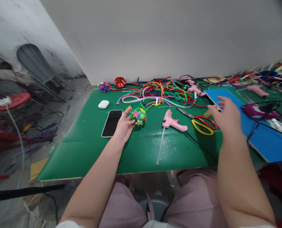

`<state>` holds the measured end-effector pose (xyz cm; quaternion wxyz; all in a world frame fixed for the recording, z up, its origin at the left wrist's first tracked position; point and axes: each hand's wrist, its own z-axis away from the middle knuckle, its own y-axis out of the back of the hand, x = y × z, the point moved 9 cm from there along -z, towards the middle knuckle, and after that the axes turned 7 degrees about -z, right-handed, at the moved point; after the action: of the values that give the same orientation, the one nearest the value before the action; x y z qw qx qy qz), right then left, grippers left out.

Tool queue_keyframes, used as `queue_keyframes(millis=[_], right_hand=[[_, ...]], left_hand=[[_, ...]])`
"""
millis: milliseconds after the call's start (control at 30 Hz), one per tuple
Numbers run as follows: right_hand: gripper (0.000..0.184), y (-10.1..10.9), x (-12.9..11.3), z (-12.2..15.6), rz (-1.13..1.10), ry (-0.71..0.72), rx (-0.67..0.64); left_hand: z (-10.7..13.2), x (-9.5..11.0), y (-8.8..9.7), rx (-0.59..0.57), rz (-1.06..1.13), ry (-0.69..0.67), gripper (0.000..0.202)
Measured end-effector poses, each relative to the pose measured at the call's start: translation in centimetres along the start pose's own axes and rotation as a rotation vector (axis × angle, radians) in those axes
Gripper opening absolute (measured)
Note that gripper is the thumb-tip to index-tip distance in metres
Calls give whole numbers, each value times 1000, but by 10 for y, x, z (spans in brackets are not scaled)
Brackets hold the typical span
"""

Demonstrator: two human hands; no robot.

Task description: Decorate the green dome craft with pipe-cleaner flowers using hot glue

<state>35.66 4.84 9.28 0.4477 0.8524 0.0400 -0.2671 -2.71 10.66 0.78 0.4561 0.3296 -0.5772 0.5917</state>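
A small green ball (138, 116) covered in colourful flower shapes is in my left hand (125, 126), fingers curled round its left side. Beneath that wrist lies a black-screened phone (110, 122). My right hand (227, 115) hovers over the left edge of a blue board (257, 133), thumb and fingers apart. A small tan piece (209, 112) shows by its thumb; whether they touch I cannot tell. Left of this hand are scissors (204, 124) with one red and one yellow handle. A pink glue gun (173, 122) with a clear glue stick (160, 147) lies between my hands.
Tangled pipe cleaners (160, 91) spread along the wall. A white earbud case (103, 104), a multicoloured ball (104, 86) and a red round item (120, 82) sit at the back left. A purple corded tool (254, 111) rests on the blue board. Another pink glue gun (257, 90) lies far right.
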Motion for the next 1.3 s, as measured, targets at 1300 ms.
queue_keyframes(millis=[1300], right_hand=[[31, -138, -87, 74, 56, 349, -611]], left_hand=[[46, 17, -56, -137, -1680, -1065, 55]])
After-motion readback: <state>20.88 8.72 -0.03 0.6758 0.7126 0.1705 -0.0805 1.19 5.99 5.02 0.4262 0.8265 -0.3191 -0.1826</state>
